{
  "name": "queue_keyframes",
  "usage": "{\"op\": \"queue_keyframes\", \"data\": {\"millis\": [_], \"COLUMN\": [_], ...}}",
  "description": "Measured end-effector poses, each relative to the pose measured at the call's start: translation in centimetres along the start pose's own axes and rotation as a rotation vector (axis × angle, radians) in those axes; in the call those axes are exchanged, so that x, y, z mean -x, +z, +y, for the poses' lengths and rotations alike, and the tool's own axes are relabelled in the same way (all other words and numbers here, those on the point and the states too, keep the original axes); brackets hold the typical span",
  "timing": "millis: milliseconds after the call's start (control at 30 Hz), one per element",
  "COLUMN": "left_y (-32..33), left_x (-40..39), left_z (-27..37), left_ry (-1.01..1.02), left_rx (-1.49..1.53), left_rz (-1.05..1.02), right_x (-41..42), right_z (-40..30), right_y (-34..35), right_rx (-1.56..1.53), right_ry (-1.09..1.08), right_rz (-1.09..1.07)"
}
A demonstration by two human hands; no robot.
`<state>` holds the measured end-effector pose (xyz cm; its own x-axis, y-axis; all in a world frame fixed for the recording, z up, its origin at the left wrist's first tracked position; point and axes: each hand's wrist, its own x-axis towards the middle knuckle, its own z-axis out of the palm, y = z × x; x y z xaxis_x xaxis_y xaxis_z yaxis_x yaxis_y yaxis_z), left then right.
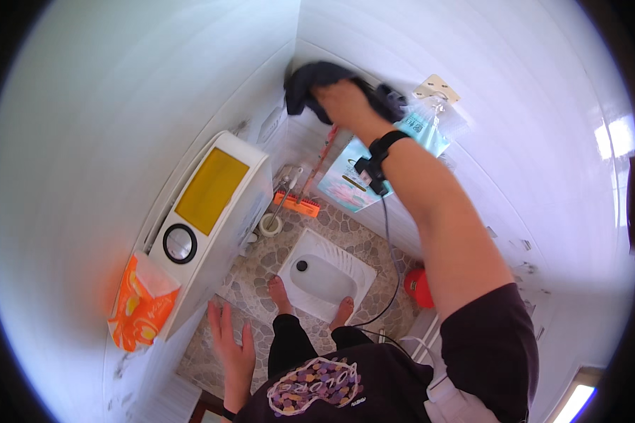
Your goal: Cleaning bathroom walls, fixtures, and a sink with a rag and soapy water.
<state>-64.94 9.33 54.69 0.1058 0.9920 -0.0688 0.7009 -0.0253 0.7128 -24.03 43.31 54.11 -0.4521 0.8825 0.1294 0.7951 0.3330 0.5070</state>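
Up by the corner of the white walls, my right hand (336, 98) grips a dark cloth (315, 78). The cloth is bunched, slightly blurred and seems to lie against the wall; my fingers are mostly hidden in it. A black strap device (373, 172) with a cable sits on my right wrist. Low on the left, my left hand (232, 341) hangs with its fingers apart and holds nothing. It is nearest to the lower end of a white wall-mounted cistern or box (254, 153) with a yellow panel (211, 190).
A white squat toilet (323, 275) is set in the pebble-patterned floor, my feet on its near edge. An orange broom (296, 203) and a toilet brush (271, 224) stand beyond. A blue printed bag (349, 180) hangs from a wall hook. An orange tissue pack (143, 306) and red container (419, 288) flank me.
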Motion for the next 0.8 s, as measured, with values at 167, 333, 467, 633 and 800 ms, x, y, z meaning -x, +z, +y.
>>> {"op": "queue_keyframes", "data": {"millis": [167,333,467,633,800], "left_y": [-0.1,-0.1,-0.1,-0.4,-0.9], "left_x": [-0.5,-1.6,-2.1,-1.8,-1.4], "left_z": [-1.6,-2.0,-1.9,-3.1,-4.8], "left_ry": [-0.001,0.013,0.015,0.003,-0.036], "left_rx": [0.008,-0.009,0.002,-0.084,-0.155], "left_rz": [-0.005,-0.024,-0.094,-0.158,-0.206], "right_x": [1.3,3.2,2.1,-6.0,-10.4], "right_z": [-1.6,1.9,2.6,-2.1,-8.0], "right_y": [-0.5,-8.7,-8.8,-4.2,-1.8], "right_rx": [-0.041,-0.085,-0.067,-0.642,-1.251], "right_ry": [-0.055,0.19,0.283,0.432,0.494], "right_rz": [-0.074,-0.06,0.24,0.954,1.042]}}
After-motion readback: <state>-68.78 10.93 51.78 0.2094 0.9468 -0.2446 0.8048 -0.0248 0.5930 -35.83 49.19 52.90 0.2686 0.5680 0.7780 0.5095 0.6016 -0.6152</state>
